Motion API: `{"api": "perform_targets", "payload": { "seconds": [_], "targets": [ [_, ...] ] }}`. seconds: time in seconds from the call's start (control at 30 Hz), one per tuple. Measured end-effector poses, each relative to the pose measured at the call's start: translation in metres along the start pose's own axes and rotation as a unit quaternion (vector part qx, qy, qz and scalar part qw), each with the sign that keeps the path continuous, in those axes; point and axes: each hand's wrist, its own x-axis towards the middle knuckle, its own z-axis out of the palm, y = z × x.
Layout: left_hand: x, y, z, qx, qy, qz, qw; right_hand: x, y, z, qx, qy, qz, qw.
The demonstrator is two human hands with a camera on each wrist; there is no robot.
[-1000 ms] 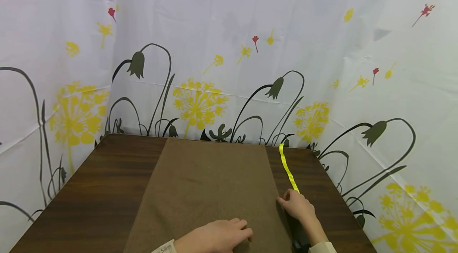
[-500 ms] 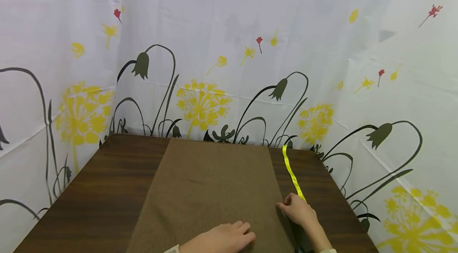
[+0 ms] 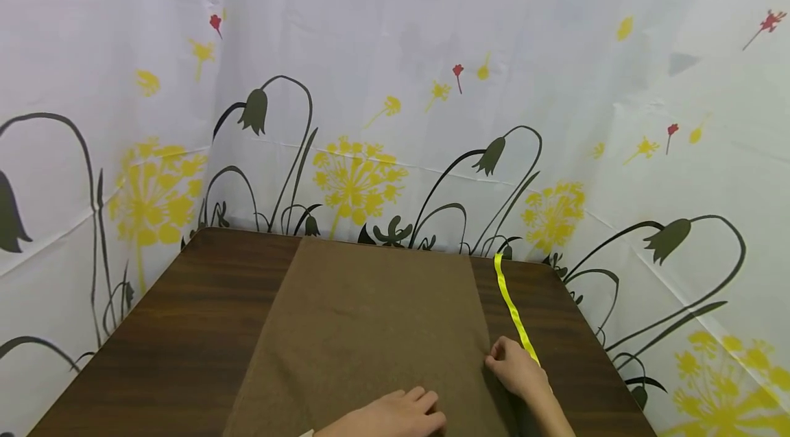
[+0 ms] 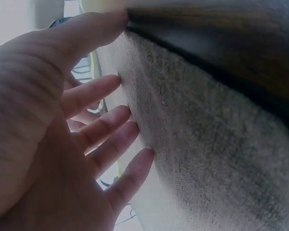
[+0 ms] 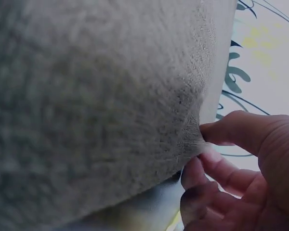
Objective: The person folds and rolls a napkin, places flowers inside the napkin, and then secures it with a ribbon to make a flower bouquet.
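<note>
A brown cloth (image 3: 382, 313) lies flat over the middle of a dark wooden table (image 3: 185, 327). Near its front right part, my left hand (image 3: 395, 415) rests on it. In the left wrist view the left fingertips (image 4: 143, 156) touch the fabric, slightly bent and spread, with the thumb by the cloth's edge. My right hand (image 3: 517, 367) pinches the cloth's right edge between thumb and fingers, and the right wrist view shows the fabric (image 5: 183, 130) drawn to a small peak there. A yellow ribbon (image 3: 512, 306) runs along the table just right of the cloth, partly behind the right hand.
A white curtain (image 3: 395, 32) printed with yellow, red and dark green flowers hangs behind the table and along both sides. Dark wood shows on the left of the cloth and in a narrower strip on its right.
The head view has shifted slightly, so the scene sits a little further right. My right hand has moved slightly nearer along the cloth's edge; the left hand stays on the cloth.
</note>
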Motion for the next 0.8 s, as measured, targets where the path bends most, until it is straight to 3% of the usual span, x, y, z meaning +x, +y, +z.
{"api": "perform_targets", "payload": {
  "seconds": [0.17, 0.3, 0.4, 0.5, 0.7, 0.8],
  "targets": [
    [0.001, 0.002, 0.0, 0.002, -0.009, -0.002, 1.0, -0.004, 0.001, -0.001, 0.05, 0.023, -0.018, 0.9983],
    [-0.001, 0.006, -0.004, -0.009, -0.013, -0.008, 0.9998, -0.007, 0.005, -0.002, 0.121, 0.028, -0.036, 0.9916],
    [0.003, -0.01, 0.015, -0.012, 0.006, 0.004, 0.9999, -0.008, 0.009, -0.003, 0.185, 0.015, -0.041, 0.9817],
    [0.01, -0.029, 0.038, -0.019, 0.016, 0.016, 0.9996, -0.007, 0.02, -0.01, 0.229, -0.04, -0.067, 0.9703],
    [0.012, -0.022, 0.033, -0.01, 0.007, -0.009, 0.9999, -0.009, 0.044, -0.025, 0.244, -0.206, -0.19, 0.9284],
    [0.01, -0.024, 0.038, 0.009, 0.002, -0.008, 0.9999, -0.014, 0.051, -0.023, 0.247, -0.252, -0.209, 0.9122]
  ]
}}
